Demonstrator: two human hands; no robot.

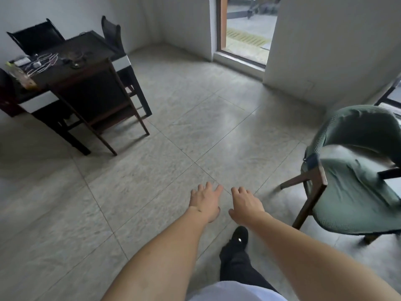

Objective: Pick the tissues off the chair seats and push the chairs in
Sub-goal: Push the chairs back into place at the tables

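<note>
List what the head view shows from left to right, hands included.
Dark table with cables on it → left hand → right hand → doorway → green chair. Both hands are held out over the floor, holding nothing.

Dark wooden chair [102, 101], slatted back twd camera, tucked against the near side of the table, far up-left of both hands. Two more dark chairs, far side [35, 36] and right side [114, 35], backs upright, seats hidden. Green-covered armchair [355, 170] w/ wooden legs stands off to the right of the right hand, apart from the table, cover rumpled. No tissue discernible on any seat.
</note>
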